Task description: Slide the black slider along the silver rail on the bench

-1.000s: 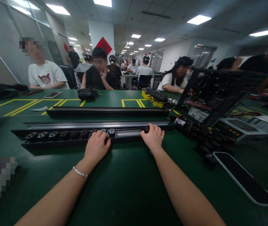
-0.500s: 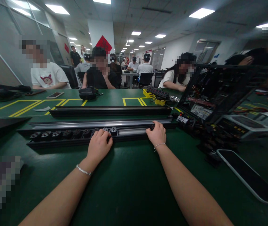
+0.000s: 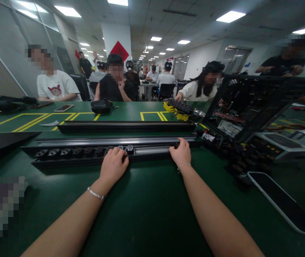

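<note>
Your left hand [image 3: 113,166] and right hand [image 3: 180,154] curl onto one long socket strip [image 3: 69,154], fingertips hidden, grip unclear; a second strip [image 3: 125,126] lies behind.

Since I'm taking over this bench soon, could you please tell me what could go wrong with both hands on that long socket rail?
The left hand covers the socket modules, so the fingers could get pinched. The right hand presses the rail beside loose cables, which might snag if it slides.
</note>
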The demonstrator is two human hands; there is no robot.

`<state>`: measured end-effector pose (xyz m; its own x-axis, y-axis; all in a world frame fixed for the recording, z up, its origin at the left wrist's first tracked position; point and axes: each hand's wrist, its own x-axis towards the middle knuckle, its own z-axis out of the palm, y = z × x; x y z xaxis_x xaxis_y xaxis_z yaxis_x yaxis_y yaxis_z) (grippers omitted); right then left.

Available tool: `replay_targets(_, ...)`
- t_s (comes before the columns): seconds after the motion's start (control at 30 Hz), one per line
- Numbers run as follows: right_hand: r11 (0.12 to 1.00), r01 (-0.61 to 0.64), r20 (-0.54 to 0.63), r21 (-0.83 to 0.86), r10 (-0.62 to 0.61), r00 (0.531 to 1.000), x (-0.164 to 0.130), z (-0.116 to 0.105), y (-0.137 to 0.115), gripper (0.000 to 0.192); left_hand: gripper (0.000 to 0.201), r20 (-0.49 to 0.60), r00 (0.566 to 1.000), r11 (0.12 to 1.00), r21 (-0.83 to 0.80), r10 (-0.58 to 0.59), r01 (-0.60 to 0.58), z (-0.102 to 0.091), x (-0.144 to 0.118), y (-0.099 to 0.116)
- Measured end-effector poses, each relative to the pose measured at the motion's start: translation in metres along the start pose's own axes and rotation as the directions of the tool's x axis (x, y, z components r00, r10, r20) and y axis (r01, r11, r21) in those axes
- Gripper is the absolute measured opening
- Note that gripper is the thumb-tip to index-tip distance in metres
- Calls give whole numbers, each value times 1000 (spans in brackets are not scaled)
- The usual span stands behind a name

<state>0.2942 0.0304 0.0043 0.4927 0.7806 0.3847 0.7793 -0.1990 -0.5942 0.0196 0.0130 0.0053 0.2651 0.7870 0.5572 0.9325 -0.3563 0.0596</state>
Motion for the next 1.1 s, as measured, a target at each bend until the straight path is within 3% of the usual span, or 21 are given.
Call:
replay_targets(0.13,997,-59,17,48,58,998,2,-4,2,50,14,6,1000,1000,-5,-8,8,0,0,0)
replay_targets(0.93,995,-74,-66,66,78,995,12,-9,20,45,16,-3,1000,1000,-17,9,-9,-1,0,-1)
replay_targets(1.1,981,-190,-112,29,192,975,21,-22,37,42,15,-8,1000,999,-41,1,-2,-1,0,-1)
